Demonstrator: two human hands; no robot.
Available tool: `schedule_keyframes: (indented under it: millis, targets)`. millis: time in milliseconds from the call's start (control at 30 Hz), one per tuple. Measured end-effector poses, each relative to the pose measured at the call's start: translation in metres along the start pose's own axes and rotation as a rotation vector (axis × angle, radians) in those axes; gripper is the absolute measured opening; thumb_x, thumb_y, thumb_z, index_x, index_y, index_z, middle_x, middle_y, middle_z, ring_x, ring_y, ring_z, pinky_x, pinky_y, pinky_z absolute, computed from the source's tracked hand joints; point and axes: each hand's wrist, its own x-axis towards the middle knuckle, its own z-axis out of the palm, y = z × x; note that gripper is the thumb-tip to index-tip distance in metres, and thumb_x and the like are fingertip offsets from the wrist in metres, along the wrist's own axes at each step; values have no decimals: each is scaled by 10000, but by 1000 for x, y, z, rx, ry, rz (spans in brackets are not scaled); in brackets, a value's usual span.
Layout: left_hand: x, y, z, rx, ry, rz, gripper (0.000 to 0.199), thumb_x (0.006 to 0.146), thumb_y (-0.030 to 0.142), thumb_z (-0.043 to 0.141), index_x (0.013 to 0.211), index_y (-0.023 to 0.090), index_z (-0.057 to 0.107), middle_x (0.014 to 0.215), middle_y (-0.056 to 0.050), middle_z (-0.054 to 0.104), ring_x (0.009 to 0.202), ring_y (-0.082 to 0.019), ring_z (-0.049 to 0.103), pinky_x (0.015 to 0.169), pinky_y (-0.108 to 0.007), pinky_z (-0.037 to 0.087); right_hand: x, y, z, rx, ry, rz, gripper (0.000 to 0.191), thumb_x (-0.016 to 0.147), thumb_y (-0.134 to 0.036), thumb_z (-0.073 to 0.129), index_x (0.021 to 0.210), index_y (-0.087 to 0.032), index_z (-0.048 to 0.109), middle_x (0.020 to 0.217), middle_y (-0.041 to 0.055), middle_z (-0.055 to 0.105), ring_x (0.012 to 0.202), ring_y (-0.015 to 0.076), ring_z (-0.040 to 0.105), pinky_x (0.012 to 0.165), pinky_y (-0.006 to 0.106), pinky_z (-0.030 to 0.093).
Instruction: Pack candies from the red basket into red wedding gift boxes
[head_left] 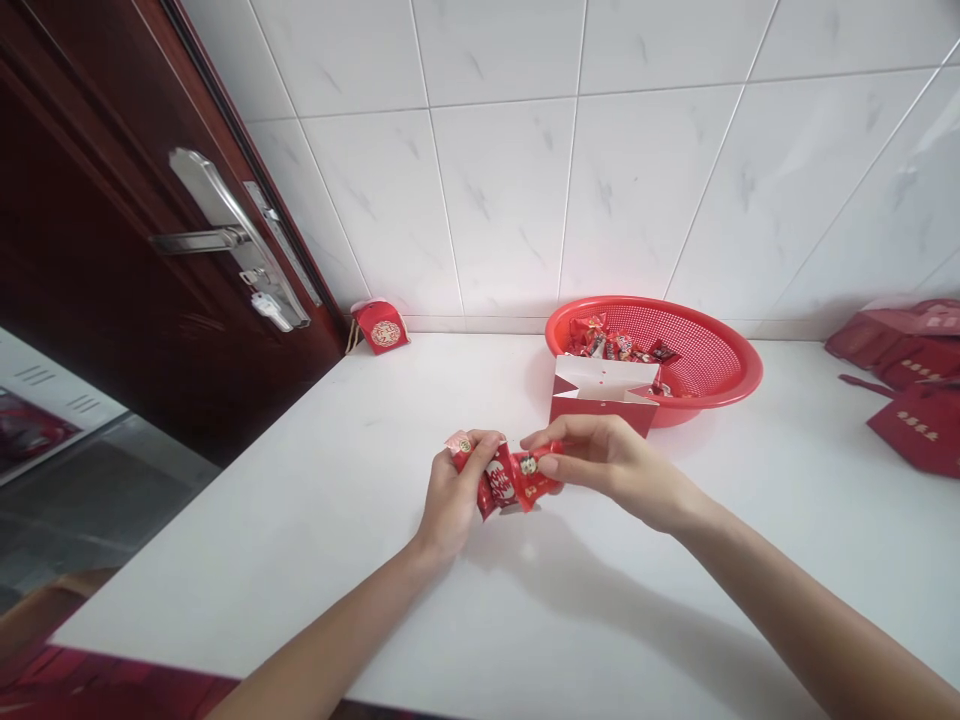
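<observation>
My left hand [450, 498] is closed on several red wrapped candies [501, 482], one of them with white print on its wrapper. From the other side, my right hand [619, 468] pinches an orange-red wrapped candy [531, 482] with a small cartoon figure on it, against the ones in the left hand. Just behind the right hand stands a red paper gift box [604, 378] with its top flaps up and white inside. A red plastic basket [739, 365] holds wrapped candies [619, 345] behind that box, which hides part of its front.
A small closed red box [382, 328] with a gold emblem stands by the wall at the back left. Several red boxes [919, 420] lie at the right edge. To the left, a dark wooden door [112, 200] with a metal handle adjoins the white table [300, 520].
</observation>
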Motion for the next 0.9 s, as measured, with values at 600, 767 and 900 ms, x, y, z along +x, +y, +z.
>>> schedule_keyframes:
  millis: [600, 767, 900]
  targets:
    - [-1, 16, 1, -96, -24, 126, 467, 797, 612, 722, 673, 174, 615, 662, 5, 579, 619, -129, 526, 577, -230, 464, -4, -2, 10, -326, 146, -84, 136, 893, -285, 675, 840, -199, 765, 837, 57, 766, 774, 226, 721, 698, 357, 573]
    - [0, 14, -1, -128, -84, 96, 414, 828, 569, 699, 721, 175, 633, 642, -9, 618, 516, -104, 462, 479, -220, 364, -15, -32, -9, -361, 263, -253, 143, 863, -348, 730, 860, -217, 787, 853, 71, 765, 773, 237, 723, 691, 376, 607]
    - [0, 8, -4, -83, -158, 97, 379, 849, 529, 673, 742, 166, 667, 648, -34, 636, 557, -125, 511, 555, -247, 428, -31, -58, -39, -452, 508, -419, 154, 831, -379, 775, 893, -239, 790, 891, 66, 769, 799, 235, 730, 710, 375, 622]
